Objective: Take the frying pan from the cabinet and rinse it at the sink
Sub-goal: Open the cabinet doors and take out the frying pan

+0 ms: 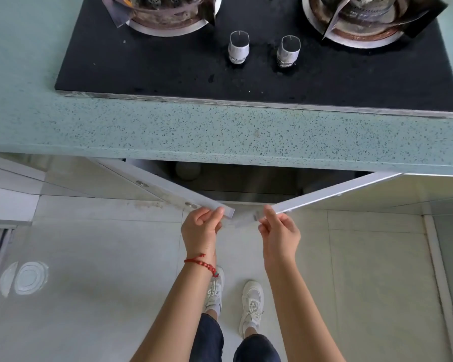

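Below the speckled green countertop (220,134), two white cabinet doors stand partly swung out. My left hand (200,228) grips the free edge of the left cabinet door (168,186). My right hand (279,231) grips the free edge of the right cabinet door (332,193). Between the doors the cabinet interior (246,178) is dark, with a dim round shape at its upper left. No frying pan can be made out in there, and no sink is in view.
A black gas hob (168,69) with two burners and two knobs (238,48) lies on the countertop above. Pale floor tiles (102,283) spread below, with my white shoes (251,304) near the cabinet. More white cabinet fronts (11,194) run along the left.
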Demonstrator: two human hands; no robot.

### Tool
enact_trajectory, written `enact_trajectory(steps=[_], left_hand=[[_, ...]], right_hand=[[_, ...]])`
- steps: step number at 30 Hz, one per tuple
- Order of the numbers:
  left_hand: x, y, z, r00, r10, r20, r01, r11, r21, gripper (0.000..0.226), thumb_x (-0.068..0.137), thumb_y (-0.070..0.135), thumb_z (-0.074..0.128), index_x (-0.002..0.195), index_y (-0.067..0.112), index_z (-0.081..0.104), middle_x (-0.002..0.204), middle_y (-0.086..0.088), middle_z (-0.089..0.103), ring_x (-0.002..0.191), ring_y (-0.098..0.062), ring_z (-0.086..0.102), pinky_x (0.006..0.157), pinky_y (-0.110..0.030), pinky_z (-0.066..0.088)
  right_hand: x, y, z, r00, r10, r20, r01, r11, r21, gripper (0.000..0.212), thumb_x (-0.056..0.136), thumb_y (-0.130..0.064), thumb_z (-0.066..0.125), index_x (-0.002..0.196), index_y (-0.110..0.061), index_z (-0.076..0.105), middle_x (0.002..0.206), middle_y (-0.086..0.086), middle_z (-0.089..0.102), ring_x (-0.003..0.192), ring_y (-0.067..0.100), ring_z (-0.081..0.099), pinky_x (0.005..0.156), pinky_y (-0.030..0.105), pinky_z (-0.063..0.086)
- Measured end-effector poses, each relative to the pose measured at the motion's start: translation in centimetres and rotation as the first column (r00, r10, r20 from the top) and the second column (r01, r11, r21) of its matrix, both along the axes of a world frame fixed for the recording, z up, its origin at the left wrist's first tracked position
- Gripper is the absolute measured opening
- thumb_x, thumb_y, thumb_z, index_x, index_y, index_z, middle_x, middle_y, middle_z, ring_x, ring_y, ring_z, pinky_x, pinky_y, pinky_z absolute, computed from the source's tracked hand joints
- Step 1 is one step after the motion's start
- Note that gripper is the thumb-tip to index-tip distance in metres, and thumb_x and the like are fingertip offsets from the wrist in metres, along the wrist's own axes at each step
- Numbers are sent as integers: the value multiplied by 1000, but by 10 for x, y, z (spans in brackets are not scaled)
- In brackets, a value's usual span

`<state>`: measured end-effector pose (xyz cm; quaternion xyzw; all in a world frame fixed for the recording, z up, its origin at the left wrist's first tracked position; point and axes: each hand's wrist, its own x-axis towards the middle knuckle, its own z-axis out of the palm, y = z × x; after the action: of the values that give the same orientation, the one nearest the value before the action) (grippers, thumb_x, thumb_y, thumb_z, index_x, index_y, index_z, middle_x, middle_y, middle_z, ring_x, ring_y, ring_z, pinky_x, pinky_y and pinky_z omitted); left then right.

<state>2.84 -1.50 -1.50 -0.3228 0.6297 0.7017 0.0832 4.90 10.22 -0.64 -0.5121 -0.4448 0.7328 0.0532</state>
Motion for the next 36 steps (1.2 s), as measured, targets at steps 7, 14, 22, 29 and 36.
enact_trajectory(steps=[7, 14, 22, 29, 36], left_hand=[[47, -29, 4, 1000, 2, -31, -10, 970, -244, 33, 68, 5, 74, 54, 13, 44, 55, -1, 46, 49, -9, 46, 54, -22, 43], [89, -74, 4, 999, -23, -39, 7, 926, -378, 24, 69, -2, 62, 53, 11, 49, 48, 0, 53, 46, -6, 53, 47, -9, 43], [138, -156, 13, 1000, -7, -20, -6, 805, -593, 16, 73, 0, 61, 88, -2, 66, 84, -19, 70, 68, -14, 63, 53, 1, 39], [150, -187, 23, 999, -46, -18, 21, 724, -689, 13, 76, 4, 60, 85, -2, 67, 80, -21, 70, 72, -25, 58, 56, -6, 39], [153, -208, 33, 975, -217, -57, 80, 573, -816, 22, 64, 17, 44, 52, 1, 55, 51, -19, 52, 57, -26, 39, 47, -29, 25]], right_hand=[[65, 11, 2, 973, 108, 204, -161, 951, 264, 31, 78, -19, 68, 65, -10, 40, 63, 9, 44, 45, 8, 37, 43, 15, 33], [115, 34, 2, 969, 166, 183, -225, 900, 373, 21, 78, -16, 66, 71, -8, 49, 62, 6, 53, 39, 0, 45, 41, 10, 36], [173, 69, 4, 969, 86, 231, -190, 858, 477, 14, 78, -18, 66, 86, -8, 60, 78, 9, 61, 69, 23, 54, 70, 31, 44], [211, 97, 15, 948, -5, 319, -193, 787, 586, 10, 77, -19, 61, 74, -10, 61, 68, 13, 56, 64, 25, 45, 66, 31, 38], [228, 102, 22, 933, -76, 351, -164, 780, 604, 14, 74, -17, 55, 66, -8, 62, 62, 15, 57, 55, 22, 51, 58, 27, 40]])
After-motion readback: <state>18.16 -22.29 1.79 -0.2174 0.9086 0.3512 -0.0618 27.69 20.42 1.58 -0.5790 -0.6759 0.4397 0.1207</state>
